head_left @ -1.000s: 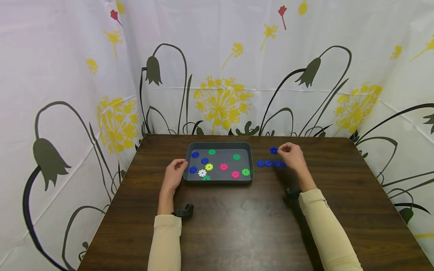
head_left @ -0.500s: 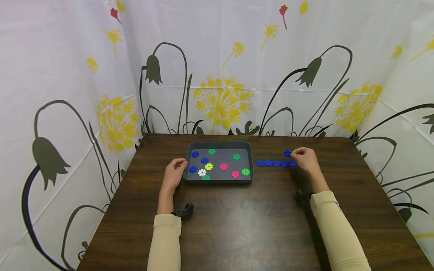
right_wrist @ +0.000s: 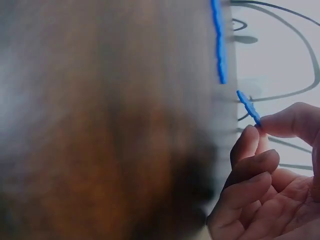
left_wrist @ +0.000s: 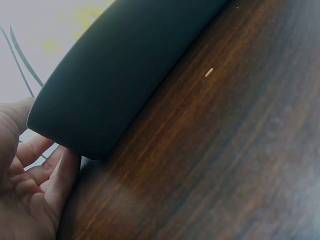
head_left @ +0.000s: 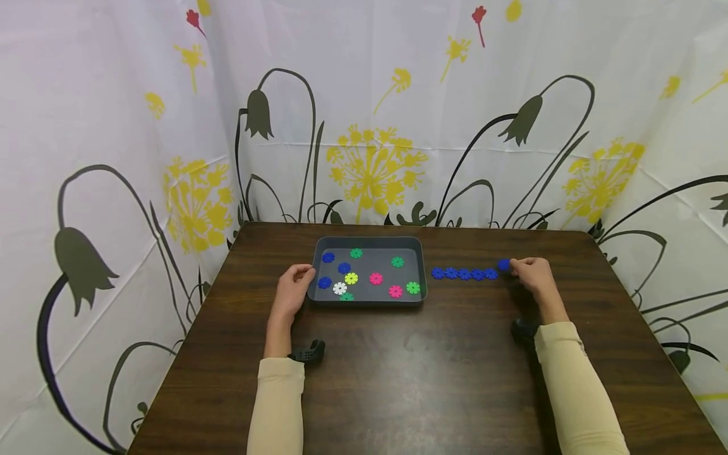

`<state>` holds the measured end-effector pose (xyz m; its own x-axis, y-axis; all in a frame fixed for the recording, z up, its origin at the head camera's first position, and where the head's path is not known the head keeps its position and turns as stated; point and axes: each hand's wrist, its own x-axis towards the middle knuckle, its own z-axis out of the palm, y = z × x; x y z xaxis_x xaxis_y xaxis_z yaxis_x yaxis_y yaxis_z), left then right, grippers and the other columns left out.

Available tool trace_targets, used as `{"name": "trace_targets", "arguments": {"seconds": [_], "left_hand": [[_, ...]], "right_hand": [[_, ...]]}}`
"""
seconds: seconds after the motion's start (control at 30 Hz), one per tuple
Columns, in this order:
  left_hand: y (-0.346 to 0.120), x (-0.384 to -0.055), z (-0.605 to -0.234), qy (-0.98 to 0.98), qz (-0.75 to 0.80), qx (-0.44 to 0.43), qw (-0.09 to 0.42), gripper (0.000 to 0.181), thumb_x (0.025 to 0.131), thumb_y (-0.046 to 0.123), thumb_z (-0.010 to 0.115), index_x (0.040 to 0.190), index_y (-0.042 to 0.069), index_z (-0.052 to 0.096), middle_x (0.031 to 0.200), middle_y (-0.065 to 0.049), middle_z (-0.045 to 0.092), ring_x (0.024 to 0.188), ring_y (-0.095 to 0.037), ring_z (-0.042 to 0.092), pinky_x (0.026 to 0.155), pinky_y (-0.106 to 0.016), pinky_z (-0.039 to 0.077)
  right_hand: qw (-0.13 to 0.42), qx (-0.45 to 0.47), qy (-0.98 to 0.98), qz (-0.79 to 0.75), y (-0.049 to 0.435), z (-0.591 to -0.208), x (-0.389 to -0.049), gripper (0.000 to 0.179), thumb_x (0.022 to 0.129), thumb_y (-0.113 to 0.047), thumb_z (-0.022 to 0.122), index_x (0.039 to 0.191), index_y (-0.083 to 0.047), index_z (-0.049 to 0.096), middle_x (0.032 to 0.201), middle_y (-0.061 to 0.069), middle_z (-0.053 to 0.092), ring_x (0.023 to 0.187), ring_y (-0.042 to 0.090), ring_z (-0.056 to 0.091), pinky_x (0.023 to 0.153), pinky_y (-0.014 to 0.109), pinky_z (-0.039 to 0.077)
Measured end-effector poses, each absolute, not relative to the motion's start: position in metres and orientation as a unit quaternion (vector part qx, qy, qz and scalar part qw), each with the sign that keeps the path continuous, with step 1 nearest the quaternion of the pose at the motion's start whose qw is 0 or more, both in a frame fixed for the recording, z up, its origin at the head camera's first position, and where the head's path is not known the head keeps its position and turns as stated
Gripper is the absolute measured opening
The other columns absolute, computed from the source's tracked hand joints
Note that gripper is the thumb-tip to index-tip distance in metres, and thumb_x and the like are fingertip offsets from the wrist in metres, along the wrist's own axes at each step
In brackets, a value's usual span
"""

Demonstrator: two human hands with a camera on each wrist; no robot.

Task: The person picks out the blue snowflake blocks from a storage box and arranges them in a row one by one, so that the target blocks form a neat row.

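Observation:
Between thumb and fingertips, my right hand (head_left: 533, 273) pinches a blue notched plastic disc (head_left: 503, 265) at the right end of a row of several blue discs (head_left: 464, 274). In the right wrist view the held disc (right_wrist: 247, 106) is tilted and clear of the row's end, close over the table. My left hand (head_left: 292, 291) grips the left side of a dark grey tray (head_left: 370, 304); in the left wrist view its thumb is at the rim and its other fingers are curled against the corner from below. Blue, green, pink, yellow and white discs lie scattered inside the tray.
A dark wood-grain table (head_left: 398, 379) carries everything. Behind it hangs a white curtain (head_left: 364, 95) with printed flowers. Both wrists wear black bands, and a small pale fleck (left_wrist: 209, 72) lies on the wood near the tray.
My right hand has moved right with a blue disc, along the row to beyond its right end, and come lower. The row's last disc has come into view. My left hand stays at the tray.

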<state>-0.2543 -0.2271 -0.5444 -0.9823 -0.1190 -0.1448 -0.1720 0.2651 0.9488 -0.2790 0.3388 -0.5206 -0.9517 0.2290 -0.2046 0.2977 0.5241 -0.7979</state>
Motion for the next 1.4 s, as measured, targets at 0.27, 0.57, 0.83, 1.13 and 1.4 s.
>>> {"name": "trace_targets", "arguments": {"seconds": [0.27,0.57,0.83,1.13,1.4], "left_hand": [[-0.227,-0.254,-0.546,0.794,0.6,-0.092,0.016,0.046,0.112,0.035,0.059,0.147,0.005,0.058,0.147,-0.02,0.058,0.135,-0.035,0.052,0.114,-0.052,0.042],[-0.227,-0.256,-0.546,0.79,0.606,-0.093,0.02,0.044,0.112,0.033,0.058,0.146,0.005,0.058,0.147,-0.019,0.058,0.136,-0.034,0.052,0.115,-0.05,0.042],[-0.227,-0.256,-0.546,0.79,0.605,-0.096,0.025,0.045,0.112,0.034,0.058,0.147,0.006,0.058,0.148,-0.019,0.058,0.137,-0.033,0.052,0.115,-0.05,0.041],[-0.226,-0.257,-0.546,0.79,0.605,-0.098,0.021,0.045,0.112,0.033,0.058,0.147,0.006,0.058,0.149,-0.019,0.057,0.138,-0.034,0.051,0.117,-0.052,0.041],[-0.226,-0.255,-0.546,0.794,0.6,-0.097,0.02,0.047,0.112,0.036,0.058,0.148,0.005,0.057,0.15,-0.019,0.057,0.14,-0.035,0.049,0.119,-0.053,0.04]], "right_hand": [[0.07,0.148,0.874,-0.458,0.346,-0.522,-0.276,0.049,0.108,-0.032,0.056,0.121,0.012,0.071,0.08,-0.003,0.068,0.054,0.008,0.051,0.055,0.029,0.046],[0.087,0.148,0.872,-0.458,0.343,-0.521,-0.271,0.044,0.107,-0.029,0.059,0.118,0.012,0.07,0.077,-0.005,0.066,0.055,0.007,0.052,0.055,0.027,0.046],[0.087,0.15,0.87,-0.462,0.344,-0.525,-0.271,0.038,0.104,-0.026,0.061,0.112,0.011,0.07,0.072,-0.007,0.063,0.056,0.007,0.052,0.054,0.026,0.046],[0.076,0.164,0.862,-0.473,0.346,-0.524,-0.269,0.039,0.106,-0.028,0.059,0.122,0.008,0.064,0.072,-0.008,0.063,0.057,0.008,0.054,0.056,0.027,0.048],[0.065,0.158,0.86,-0.48,0.344,-0.523,-0.267,0.043,0.109,-0.03,0.054,0.124,0.01,0.062,0.074,-0.007,0.065,0.059,0.009,0.055,0.056,0.027,0.049]]}}
